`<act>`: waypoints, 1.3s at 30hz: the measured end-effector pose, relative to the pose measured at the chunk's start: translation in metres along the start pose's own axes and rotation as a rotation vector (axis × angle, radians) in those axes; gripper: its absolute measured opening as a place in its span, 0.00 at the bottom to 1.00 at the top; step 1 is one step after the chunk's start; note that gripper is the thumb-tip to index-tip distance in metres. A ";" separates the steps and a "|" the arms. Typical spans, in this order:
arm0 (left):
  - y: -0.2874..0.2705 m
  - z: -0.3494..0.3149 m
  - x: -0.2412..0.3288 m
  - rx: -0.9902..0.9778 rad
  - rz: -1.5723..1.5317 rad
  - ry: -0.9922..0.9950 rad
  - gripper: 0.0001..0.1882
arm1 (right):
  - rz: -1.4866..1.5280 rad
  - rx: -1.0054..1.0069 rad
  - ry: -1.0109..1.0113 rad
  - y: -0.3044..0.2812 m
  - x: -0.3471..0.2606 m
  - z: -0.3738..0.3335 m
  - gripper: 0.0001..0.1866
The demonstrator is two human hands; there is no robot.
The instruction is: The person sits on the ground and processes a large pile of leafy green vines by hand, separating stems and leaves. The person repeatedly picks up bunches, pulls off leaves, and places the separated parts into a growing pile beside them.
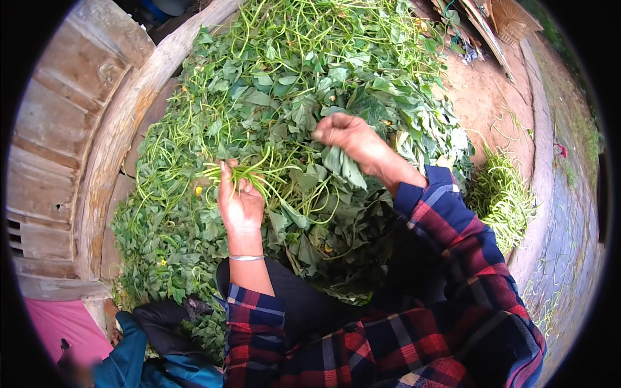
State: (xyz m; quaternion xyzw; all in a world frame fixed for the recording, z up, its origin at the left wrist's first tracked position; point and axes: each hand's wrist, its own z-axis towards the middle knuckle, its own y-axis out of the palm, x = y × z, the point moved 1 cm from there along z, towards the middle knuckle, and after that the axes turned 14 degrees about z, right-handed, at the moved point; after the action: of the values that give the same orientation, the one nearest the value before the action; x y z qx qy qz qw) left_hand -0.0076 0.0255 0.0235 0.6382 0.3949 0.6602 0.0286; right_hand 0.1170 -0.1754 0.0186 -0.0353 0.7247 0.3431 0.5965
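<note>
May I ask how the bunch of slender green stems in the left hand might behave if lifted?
The bunch of slender green stems in the left hand would probably flex, since its loose ends curve. It is likely light, being only thin strands, and may splay, as no tie shows around it.

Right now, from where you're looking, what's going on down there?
The person's left hand holds a bunch of green stems over a broad heap of leafy vines. The right hand is over the heap too, next to a drooping leaf; its grip is blurred, so I can't tell whether it holds anything. A separate stem pile lies to the right.
</note>
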 end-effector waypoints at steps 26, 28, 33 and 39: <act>0.011 -0.005 -0.009 0.010 0.045 -0.032 0.12 | -0.599 -0.393 -0.096 0.022 0.020 -0.016 0.13; 0.023 -0.013 -0.006 0.050 0.053 -0.009 0.12 | -0.425 -0.235 0.000 0.022 0.018 -0.017 0.12; 0.019 -0.011 -0.015 0.035 0.082 -0.003 0.11 | -0.069 0.063 0.075 0.026 0.026 -0.012 0.11; 0.019 -0.017 -0.003 0.025 0.142 0.137 0.12 | 0.149 0.328 0.136 0.007 0.022 -0.001 0.09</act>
State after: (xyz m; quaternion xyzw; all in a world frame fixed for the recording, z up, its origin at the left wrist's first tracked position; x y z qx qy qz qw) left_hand -0.0134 0.0027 0.0336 0.6182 0.3577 0.6979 -0.0533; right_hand 0.1069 -0.1627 0.0021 0.0931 0.8101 0.2603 0.5171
